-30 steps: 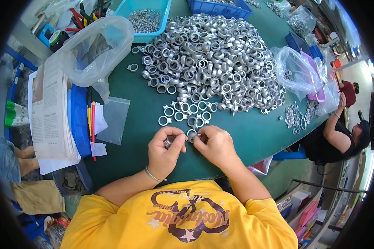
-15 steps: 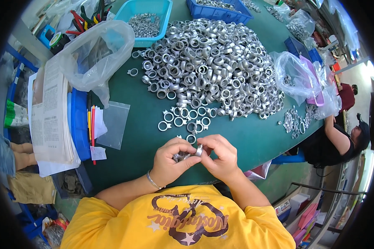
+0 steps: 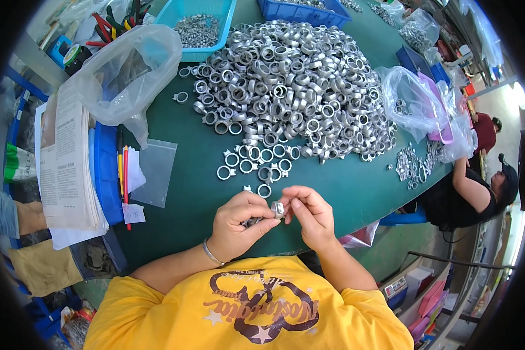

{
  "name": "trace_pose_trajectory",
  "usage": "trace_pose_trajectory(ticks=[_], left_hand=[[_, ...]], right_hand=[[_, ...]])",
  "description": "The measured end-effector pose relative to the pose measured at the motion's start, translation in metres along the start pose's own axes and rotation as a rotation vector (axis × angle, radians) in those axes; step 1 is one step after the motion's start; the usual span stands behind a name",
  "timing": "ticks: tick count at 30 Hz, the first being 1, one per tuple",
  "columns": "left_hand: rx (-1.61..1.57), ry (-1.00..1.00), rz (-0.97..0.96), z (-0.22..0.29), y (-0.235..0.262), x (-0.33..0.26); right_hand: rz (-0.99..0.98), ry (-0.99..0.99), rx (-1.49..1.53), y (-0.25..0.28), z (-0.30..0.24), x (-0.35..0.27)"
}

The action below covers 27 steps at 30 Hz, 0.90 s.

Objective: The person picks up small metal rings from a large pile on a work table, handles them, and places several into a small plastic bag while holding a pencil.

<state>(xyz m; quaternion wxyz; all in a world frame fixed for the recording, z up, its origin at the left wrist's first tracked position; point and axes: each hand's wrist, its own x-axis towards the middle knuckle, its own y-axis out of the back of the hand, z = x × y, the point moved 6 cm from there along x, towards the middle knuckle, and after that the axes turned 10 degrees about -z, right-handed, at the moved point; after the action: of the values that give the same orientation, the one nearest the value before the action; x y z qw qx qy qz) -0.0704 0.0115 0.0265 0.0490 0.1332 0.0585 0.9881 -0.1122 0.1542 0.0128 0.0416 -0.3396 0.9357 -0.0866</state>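
Your left hand (image 3: 239, 224) and right hand (image 3: 310, 214) meet just above the near edge of the green bench (image 3: 181, 192), close to your chest, and between them you pinch a small silver metal ring (image 3: 278, 209). The right thumb and forefinger close on it from the right, the left thumb and fingers from the left, so both grips are narrow and shut on that one piece; your left palm seems to hold some further small metal bits, though you cannot tell what they are. A thin bracelet (image 3: 211, 254) sits on your left wrist. Just beyond your fingers a few loose rings (image 3: 256, 166) lie singly on the bench, and past them rises the large heap of silver rings (image 3: 286, 87). To your left a clear plastic bag (image 3: 125, 76) slumps over a blue lid (image 3: 106, 175) and a stack of papers (image 3: 67, 163), with a flat clear pouch (image 3: 154, 172) beside them. At the far edge stands a light blue tray (image 3: 224, 23) of small parts. To your right, another person (image 3: 472, 192) leans an arm on the bench near a second plastic bag (image 3: 414, 102).
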Motion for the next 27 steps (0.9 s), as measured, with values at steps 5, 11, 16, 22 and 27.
trace_pose_trajectory(ticks=[5, 11, 16, 22, 27], left_hand=[[0.002, -0.031, 0.0, 0.001, -0.001, -0.001], [0.031, -0.058, 0.002, 0.001, -0.001, -0.001], [0.039, -0.052, 0.004, 0.001, -0.002, -0.001], [0.0, -0.021, 0.022, -0.001, -0.002, 0.0], [-0.479, 0.335, 0.019, -0.024, -0.005, -0.007]], right_hand=[[-0.062, -0.001, -0.08, -0.005, -0.006, 0.001], [-0.096, 0.013, -0.114, -0.007, -0.004, 0.002], [-0.097, 0.01, -0.056, -0.006, -0.001, 0.001], [-0.112, 0.172, -0.003, -0.008, -0.011, 0.004], [-0.081, 0.308, 0.125, -0.005, -0.012, 0.004]])
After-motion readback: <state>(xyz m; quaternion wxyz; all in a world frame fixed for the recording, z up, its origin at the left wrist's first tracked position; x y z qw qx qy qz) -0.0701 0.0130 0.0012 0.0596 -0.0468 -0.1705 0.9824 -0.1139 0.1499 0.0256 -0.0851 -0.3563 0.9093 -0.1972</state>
